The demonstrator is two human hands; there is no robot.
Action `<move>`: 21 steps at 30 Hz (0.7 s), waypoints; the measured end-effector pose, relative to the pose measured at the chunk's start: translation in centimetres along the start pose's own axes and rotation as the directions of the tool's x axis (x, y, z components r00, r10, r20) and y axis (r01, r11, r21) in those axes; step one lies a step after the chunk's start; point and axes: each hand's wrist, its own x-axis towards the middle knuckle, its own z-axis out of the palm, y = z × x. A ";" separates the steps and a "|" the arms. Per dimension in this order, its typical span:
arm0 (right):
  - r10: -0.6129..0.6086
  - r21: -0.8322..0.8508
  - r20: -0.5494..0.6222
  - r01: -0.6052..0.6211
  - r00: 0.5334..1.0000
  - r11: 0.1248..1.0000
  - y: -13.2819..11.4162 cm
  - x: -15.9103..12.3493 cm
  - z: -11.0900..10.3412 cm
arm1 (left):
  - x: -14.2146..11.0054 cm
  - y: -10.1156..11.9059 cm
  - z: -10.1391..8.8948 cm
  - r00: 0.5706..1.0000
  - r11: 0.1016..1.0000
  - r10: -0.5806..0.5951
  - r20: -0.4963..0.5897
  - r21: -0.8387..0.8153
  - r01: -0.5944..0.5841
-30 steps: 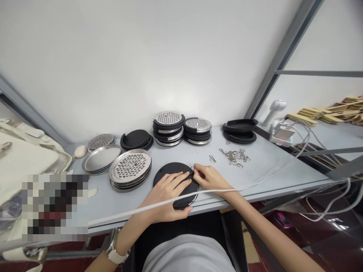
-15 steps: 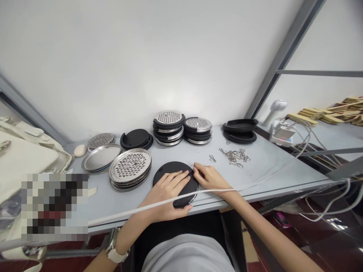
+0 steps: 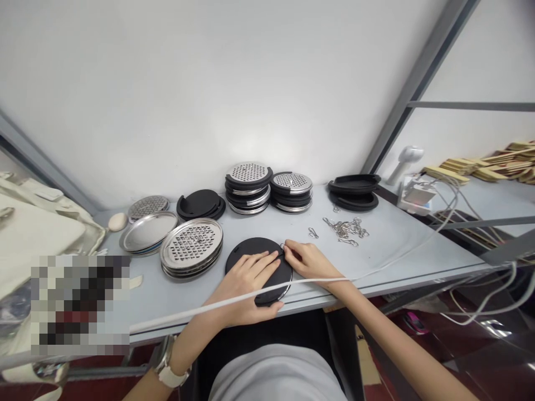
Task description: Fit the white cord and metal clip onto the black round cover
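A round black disc (image 3: 252, 247) with a metal rim showing along its right side lies near the table's front edge. My left hand (image 3: 246, 284) rests flat on top of it, fingers stretched out, thumb at the disc's front edge. At the right rim my right hand (image 3: 307, 259) is closed in a pinch on a small metal clip (image 3: 282, 245), mostly hidden by the fingers. Loose metal snap clips (image 3: 346, 229) lie in a heap beyond my right hand, with a single clip (image 3: 313, 233) apart from them.
Perforated metal discs (image 3: 192, 245) are stacked at left, beside a plain metal disc (image 3: 150, 231). Black holders (image 3: 200, 205) lie behind. Two stacks of assembled graters (image 3: 249, 186) stand by the wall, more black holders (image 3: 353, 192) farther right. A white cable (image 3: 317, 280) crosses in front.
Hardly anything differs. The small clip at the disc's rim shows slightly more beside my right fingertips; both hands stay in place on the disc.
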 end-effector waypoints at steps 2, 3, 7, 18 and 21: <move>-0.002 0.012 0.002 0.002 1.000 1.000 -0.1 0.0 -0.1 | 0.0 0.0 0.0 1.000 1.000 -0.001 0.011 0.004 0.001; -0.004 0.015 0.001 0.004 1.000 1.000 -0.1 0.0 -0.1 | 0.0 0.0 0.0 1.000 1.000 -0.002 0.017 0.006 0.002; -0.007 0.011 -0.005 0.007 1.000 1.000 -0.2 -0.1 -0.1 | 0.0 0.0 -0.1 1.000 1.000 -0.011 0.024 0.006 0.011; -0.003 0.011 -0.006 0.004 1.000 1.000 -0.1 -0.2 -0.1 | 0.0 0.1 -0.2 1.000 1.000 0.001 -0.007 0.000 -0.001; -0.003 0.010 -0.008 0.003 1.000 1.000 -0.1 -0.2 -0.1 | 0.0 0.1 -0.2 1.000 1.000 0.000 -0.002 0.008 0.000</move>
